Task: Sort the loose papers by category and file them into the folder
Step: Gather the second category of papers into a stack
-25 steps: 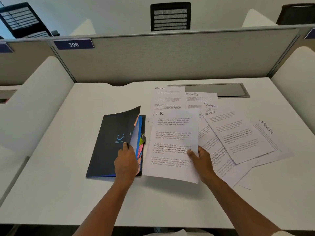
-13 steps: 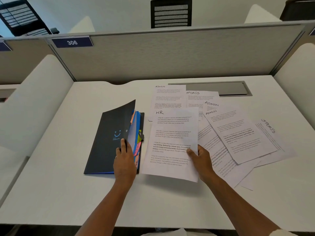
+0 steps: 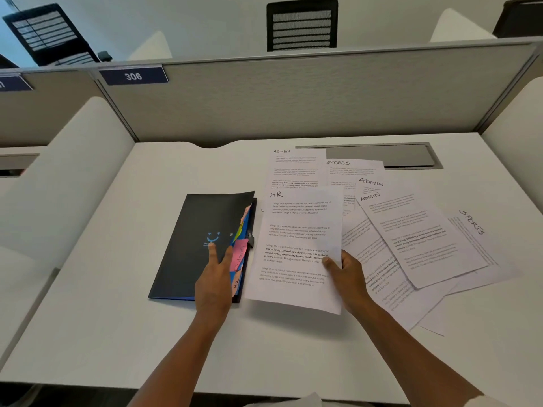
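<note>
A black folder (image 3: 191, 239) with a blue smiley lies on the white desk, its coloured tab labels (image 3: 239, 255) showing along its right edge. My left hand (image 3: 216, 274) rests on the cover near that edge, fingers straight. My right hand (image 3: 345, 273) pinches the right edge of a sheet headed HR (image 3: 296, 248), held just right of the folder. Loose sheets headed ADMIN (image 3: 296, 168), SPORTS (image 3: 354, 171) and ADMIN (image 3: 417, 239) lie fanned to the right, with another SPORTS sheet (image 3: 476, 230) at the far right.
A grey partition (image 3: 293, 98) with a 306 plate (image 3: 133, 75) closes the desk's back. A grey cable hatch (image 3: 382, 154) sits behind the papers. White side dividers (image 3: 58, 160) flank the desk. Chairs (image 3: 302, 24) stand beyond.
The folder's cover has dropped from raised to nearly flat, with my left hand now lying on top of it. The HR sheet has stayed in my right hand.
</note>
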Demonstrator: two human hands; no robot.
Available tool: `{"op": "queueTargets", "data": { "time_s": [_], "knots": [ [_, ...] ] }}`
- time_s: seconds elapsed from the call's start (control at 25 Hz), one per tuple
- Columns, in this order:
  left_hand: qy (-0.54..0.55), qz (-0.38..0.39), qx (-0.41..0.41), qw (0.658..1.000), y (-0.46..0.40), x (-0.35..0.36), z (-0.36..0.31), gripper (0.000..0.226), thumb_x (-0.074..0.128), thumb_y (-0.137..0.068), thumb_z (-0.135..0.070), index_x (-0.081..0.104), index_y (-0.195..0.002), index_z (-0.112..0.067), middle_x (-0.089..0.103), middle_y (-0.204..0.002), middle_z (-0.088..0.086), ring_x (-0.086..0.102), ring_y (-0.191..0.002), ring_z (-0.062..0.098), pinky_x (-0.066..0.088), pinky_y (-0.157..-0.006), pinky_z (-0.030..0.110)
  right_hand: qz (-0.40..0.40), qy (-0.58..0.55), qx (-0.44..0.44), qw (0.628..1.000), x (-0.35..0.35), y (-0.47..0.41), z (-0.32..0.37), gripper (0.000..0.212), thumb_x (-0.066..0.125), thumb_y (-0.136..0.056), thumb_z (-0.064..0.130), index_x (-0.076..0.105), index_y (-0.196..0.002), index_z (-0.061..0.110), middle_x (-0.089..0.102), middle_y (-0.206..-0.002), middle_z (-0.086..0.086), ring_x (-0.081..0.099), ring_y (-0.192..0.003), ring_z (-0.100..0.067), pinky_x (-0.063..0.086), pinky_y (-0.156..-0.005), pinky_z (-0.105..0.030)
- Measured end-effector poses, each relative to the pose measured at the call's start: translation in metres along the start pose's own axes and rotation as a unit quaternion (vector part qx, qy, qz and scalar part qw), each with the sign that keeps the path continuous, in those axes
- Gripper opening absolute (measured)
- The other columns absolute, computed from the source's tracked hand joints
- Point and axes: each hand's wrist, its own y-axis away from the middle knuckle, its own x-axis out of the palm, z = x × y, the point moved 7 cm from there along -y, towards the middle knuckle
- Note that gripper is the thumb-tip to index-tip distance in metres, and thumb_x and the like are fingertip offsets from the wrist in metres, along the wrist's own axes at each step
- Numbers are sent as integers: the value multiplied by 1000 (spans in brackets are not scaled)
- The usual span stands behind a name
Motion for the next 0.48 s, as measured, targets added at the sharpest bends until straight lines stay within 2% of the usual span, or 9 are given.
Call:
{"op": "queueTargets", "data": {
  "time_s": [0.04,0.12,0.2,0.32,0.48],
  "knots": [
    [-4,4,-4,1000,0,-2,0,76,69,-87,-16,27,-149,-29,8,-163,11,64,-101,22,55,-68,29,2,-1,0,1000,1,0,0,20,61,-94,24,62,-114,26,72,-106,6,71,-90,-16,60,-78,-40],
    [0,12,-5,1000,1,-5,-1,46,68,-88,-19,47,-129,-26,14,-162,11,65,-95,21,54,-67,27,4,-5,0,1000,2,0,1,22,61,-94,23,62,-117,23,72,-107,6,71,-90,-17,60,-79,-40],
    [-16,19,3,1000,2,-5,-2,24,65,-91,-24,56,-113,-22,29,-158,9,63,-103,19,56,-73,27,4,-2,-1,1000,3,1,2,23,60,-95,24,62,-117,22,72,-107,5,71,-89,-17,60,-77,-38],
    [-39,11,18,999,0,5,-1,40,63,-92,-28,53,-129,-19,47,-145,6,56,-117,18,55,-81,28,3,-3,-2,1000,1,3,4,18,60,-95,24,61,-113,27,71,-106,6,71,-89,-17,60,-77,-39],
    [-54,-8,15,998,0,16,1,67,66,-88,-34,35,-144,-16,36,-153,7,46,-132,24,52,-93,35,-7,4,1,1000,-8,4,3,20,60,-95,24,61,-114,25,72,-106,6,71,-88,-17,60,-77,-41]
  ]
}}
